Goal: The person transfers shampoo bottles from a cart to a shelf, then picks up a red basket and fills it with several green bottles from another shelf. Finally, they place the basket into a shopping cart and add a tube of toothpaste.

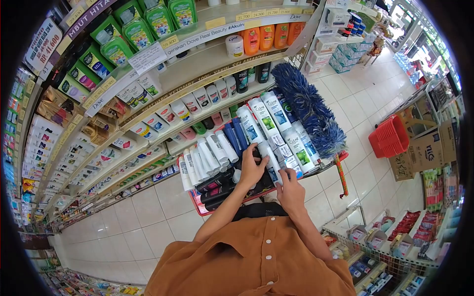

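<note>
A red-rimmed basket full of bottles is in front of me, against the shelf. My left hand has its thumb and fingers curved around the upper part of a white bottle. The lower end of that bottle is between the fingers of my right hand. White Clear bottles and small white packs lie just right of it. White tubes, dark blue bottles and black bottles fill the left side. A blue fluffy duster lies along the right edge.
Shelves of shampoo bottles curve along the left and front. To the right, a red shopping basket stands by cardboard boxes on the tiled floor. Wire racks with packets are at the lower right.
</note>
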The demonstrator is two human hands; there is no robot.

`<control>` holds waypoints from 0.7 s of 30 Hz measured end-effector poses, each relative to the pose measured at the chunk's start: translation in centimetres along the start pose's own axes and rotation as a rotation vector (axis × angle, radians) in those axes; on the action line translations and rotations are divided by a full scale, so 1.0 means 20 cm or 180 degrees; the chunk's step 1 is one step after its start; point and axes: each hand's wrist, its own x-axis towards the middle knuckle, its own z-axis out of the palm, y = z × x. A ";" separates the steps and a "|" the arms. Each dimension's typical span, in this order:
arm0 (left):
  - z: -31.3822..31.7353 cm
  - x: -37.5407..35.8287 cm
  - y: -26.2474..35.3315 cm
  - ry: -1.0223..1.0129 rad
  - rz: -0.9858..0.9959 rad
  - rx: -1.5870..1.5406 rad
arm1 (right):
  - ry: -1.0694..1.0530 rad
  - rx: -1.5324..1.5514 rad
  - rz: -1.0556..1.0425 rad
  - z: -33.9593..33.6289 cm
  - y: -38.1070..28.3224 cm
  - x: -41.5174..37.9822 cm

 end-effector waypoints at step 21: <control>-0.87 0.64 0.10 0.0922 0.0381 0.0015 | 0.1889 -0.0054 -0.0253 -0.10 0.52 0.14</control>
